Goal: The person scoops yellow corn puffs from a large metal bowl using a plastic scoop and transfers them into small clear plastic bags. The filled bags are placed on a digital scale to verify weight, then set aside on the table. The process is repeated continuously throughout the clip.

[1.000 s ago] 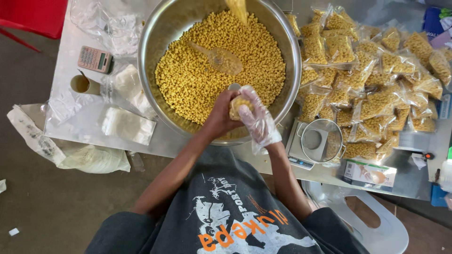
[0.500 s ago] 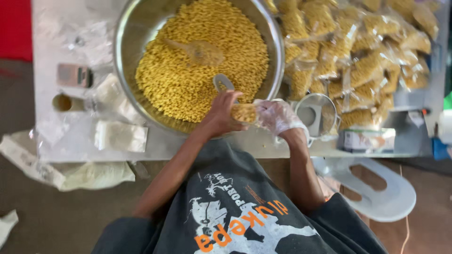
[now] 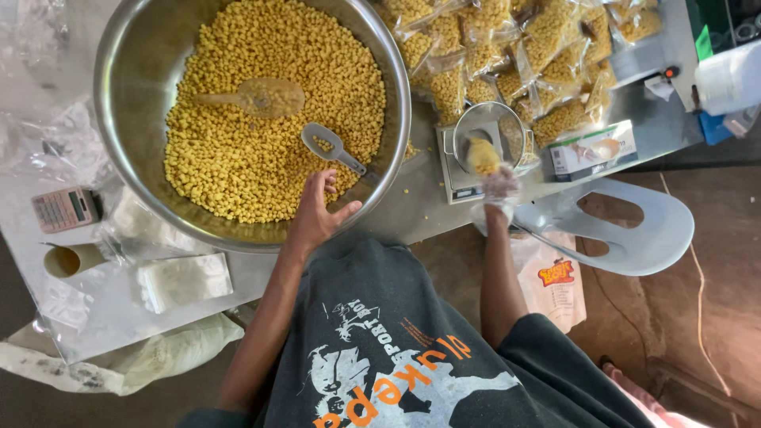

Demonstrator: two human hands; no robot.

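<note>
1. The big bowl (image 3: 119, 95) is shiny polished metal, smooth, with glare on the rim.
2. The scoop (image 3: 333, 147) in it looks like grey matt plastic.
3. The right hand (image 3: 499, 186) wears a thin clear plastic glove and holds a glossy see-through bag (image 3: 482, 156).
4. The far packed bags (image 3: 507, 47) are crinkly clear plastic.
5. The table (image 3: 95, 317) is dull brushed metal.
6. The chair (image 3: 634, 230) on the right is smooth white plastic.
7. The shirt (image 3: 396, 341) is soft matt cloth.

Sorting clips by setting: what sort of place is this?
Likely a small snack-packing workshop: a big steel bowl of yellow puffs, a scale where the right hand sets a filled bag, and a heap of packed bags.
</note>
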